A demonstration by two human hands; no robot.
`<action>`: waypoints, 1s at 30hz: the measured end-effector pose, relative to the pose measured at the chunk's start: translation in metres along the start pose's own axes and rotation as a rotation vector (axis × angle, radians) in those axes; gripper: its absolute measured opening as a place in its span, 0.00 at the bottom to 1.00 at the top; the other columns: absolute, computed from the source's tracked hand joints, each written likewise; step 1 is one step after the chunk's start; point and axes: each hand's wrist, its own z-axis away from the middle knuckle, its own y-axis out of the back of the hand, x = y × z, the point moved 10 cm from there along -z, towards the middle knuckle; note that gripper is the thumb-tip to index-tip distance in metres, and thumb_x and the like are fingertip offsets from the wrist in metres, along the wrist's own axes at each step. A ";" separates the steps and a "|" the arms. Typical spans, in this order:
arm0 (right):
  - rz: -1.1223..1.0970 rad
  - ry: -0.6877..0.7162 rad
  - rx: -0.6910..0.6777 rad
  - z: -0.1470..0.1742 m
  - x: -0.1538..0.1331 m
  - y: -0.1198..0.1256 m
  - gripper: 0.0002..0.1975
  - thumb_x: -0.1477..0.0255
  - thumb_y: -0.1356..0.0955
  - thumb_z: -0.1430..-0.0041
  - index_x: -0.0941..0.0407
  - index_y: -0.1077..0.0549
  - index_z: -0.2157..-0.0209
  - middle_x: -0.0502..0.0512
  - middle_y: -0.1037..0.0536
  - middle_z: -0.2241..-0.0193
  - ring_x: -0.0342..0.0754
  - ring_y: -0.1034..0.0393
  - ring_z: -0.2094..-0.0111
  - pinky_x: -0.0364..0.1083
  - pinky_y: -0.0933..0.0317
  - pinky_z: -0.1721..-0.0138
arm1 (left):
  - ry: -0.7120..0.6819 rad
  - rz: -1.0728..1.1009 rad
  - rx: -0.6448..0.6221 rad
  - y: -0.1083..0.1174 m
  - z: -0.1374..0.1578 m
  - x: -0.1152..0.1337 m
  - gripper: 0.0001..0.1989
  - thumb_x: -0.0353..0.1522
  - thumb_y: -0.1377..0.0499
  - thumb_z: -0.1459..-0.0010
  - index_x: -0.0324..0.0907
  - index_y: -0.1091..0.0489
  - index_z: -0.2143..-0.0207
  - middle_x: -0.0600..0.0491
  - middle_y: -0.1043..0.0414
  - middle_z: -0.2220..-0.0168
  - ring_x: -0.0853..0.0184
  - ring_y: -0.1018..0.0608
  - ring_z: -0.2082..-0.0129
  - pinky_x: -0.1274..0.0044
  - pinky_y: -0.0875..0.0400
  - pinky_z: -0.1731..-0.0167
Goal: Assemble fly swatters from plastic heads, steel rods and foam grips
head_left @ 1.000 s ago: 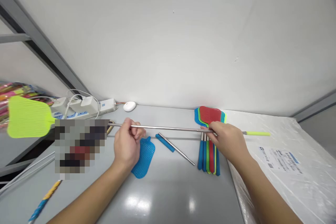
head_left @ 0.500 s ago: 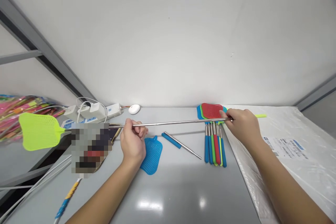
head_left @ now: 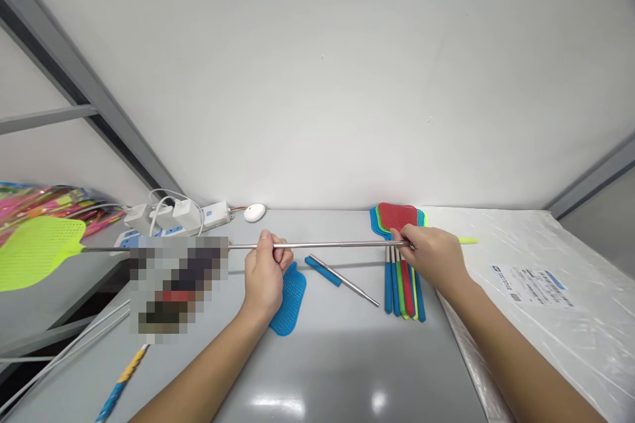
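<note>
A yellow-green fly swatter [head_left: 42, 251] with a long metal rod lies level across the view, held in both hands above the table. My left hand [head_left: 265, 274] is closed around the rod left of centre. Farther right, my right hand [head_left: 434, 254] grips the rod near its yellow-green handle end. Below my left hand lies a loose blue swatter head [head_left: 290, 304], partly hidden. Beside it are a metal rod [head_left: 354, 286] and a blue handle [head_left: 322, 271]. A row of collapsed fly swatters [head_left: 401, 284] in several colours, a red head [head_left: 397, 216] on top, lies under my right hand.
A power strip [head_left: 215, 213] with plugged-in chargers and a white oval object [head_left: 254, 213] sit at the back left. Plastic-wrapped white material [head_left: 526, 344] covers the right side. A pixelated object [head_left: 178, 291] with a blue-yellow cable [head_left: 122, 383] lies left. Bagged colourful items [head_left: 99, 201] are far left.
My right hand has moved left and slightly down, my left hand slightly right. The swatter's head has shifted left, now partly out of view.
</note>
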 end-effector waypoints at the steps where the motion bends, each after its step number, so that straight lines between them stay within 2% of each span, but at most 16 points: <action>1: 0.011 -0.011 0.010 0.000 0.005 0.000 0.21 0.64 0.38 0.36 0.55 0.42 0.82 0.45 0.39 0.87 0.41 0.50 0.83 0.42 0.62 0.78 | 0.012 0.003 0.006 0.000 0.000 -0.002 0.23 0.43 0.51 0.35 0.42 0.47 0.81 0.59 0.49 0.84 0.73 0.43 0.82 0.79 0.46 0.79; 4: 0.024 -0.024 0.018 -0.001 0.016 -0.004 0.20 0.65 0.38 0.36 0.55 0.42 0.82 0.44 0.40 0.88 0.40 0.51 0.84 0.42 0.62 0.78 | 0.020 -0.036 -0.047 -0.003 -0.001 -0.003 0.23 0.42 0.52 0.34 0.42 0.45 0.81 0.58 0.47 0.84 0.73 0.42 0.82 0.78 0.48 0.80; 7: 0.000 0.014 -0.018 0.000 0.013 -0.009 0.20 0.64 0.38 0.36 0.55 0.42 0.81 0.44 0.39 0.87 0.40 0.48 0.83 0.41 0.60 0.78 | -0.051 -0.041 -0.122 -0.007 -0.001 0.005 0.23 0.41 0.52 0.34 0.41 0.43 0.81 0.57 0.45 0.84 0.72 0.41 0.81 0.78 0.47 0.79; 11: -0.073 0.070 -0.042 0.003 -0.003 -0.008 0.18 0.64 0.37 0.37 0.55 0.38 0.79 0.44 0.35 0.86 0.40 0.44 0.82 0.41 0.57 0.77 | -0.032 0.063 -0.102 -0.005 -0.001 0.004 0.23 0.42 0.53 0.34 0.42 0.45 0.80 0.58 0.48 0.84 0.73 0.42 0.83 0.78 0.46 0.79; 14: -0.080 0.068 0.004 0.005 -0.009 -0.002 0.16 0.63 0.36 0.38 0.55 0.34 0.78 0.44 0.34 0.86 0.40 0.43 0.82 0.41 0.58 0.78 | 0.021 0.082 -0.085 -0.006 0.001 -0.005 0.23 0.43 0.52 0.34 0.42 0.47 0.80 0.59 0.49 0.84 0.74 0.43 0.83 0.78 0.46 0.80; 18: 0.047 -0.024 0.073 0.008 -0.002 0.006 0.21 0.58 0.35 0.39 0.55 0.35 0.80 0.43 0.40 0.90 0.40 0.49 0.86 0.41 0.63 0.80 | 0.087 0.086 -0.129 -0.015 0.004 -0.016 0.23 0.43 0.53 0.33 0.42 0.49 0.80 0.60 0.50 0.85 0.74 0.44 0.84 0.78 0.45 0.79; 21: 0.142 -0.054 0.064 0.009 -0.003 0.006 0.23 0.57 0.36 0.38 0.55 0.37 0.82 0.43 0.43 0.91 0.40 0.54 0.87 0.41 0.66 0.80 | 0.099 0.104 -0.177 -0.020 0.005 -0.018 0.24 0.43 0.54 0.33 0.42 0.50 0.80 0.61 0.52 0.85 0.74 0.45 0.84 0.78 0.44 0.78; 25: 0.180 -0.050 0.019 0.008 -0.023 0.006 0.23 0.58 0.38 0.37 0.55 0.38 0.82 0.43 0.44 0.91 0.40 0.55 0.87 0.42 0.69 0.79 | 0.110 0.100 -0.205 -0.024 0.009 -0.021 0.23 0.44 0.55 0.33 0.43 0.50 0.80 0.61 0.53 0.84 0.74 0.46 0.83 0.77 0.46 0.78; 30: 0.064 0.054 -0.040 0.012 -0.060 0.005 0.21 0.60 0.38 0.35 0.55 0.37 0.80 0.43 0.40 0.90 0.40 0.52 0.87 0.43 0.69 0.78 | 0.158 -0.013 -0.402 -0.049 0.035 -0.035 0.24 0.45 0.58 0.32 0.43 0.49 0.79 0.60 0.50 0.83 0.72 0.44 0.82 0.76 0.48 0.77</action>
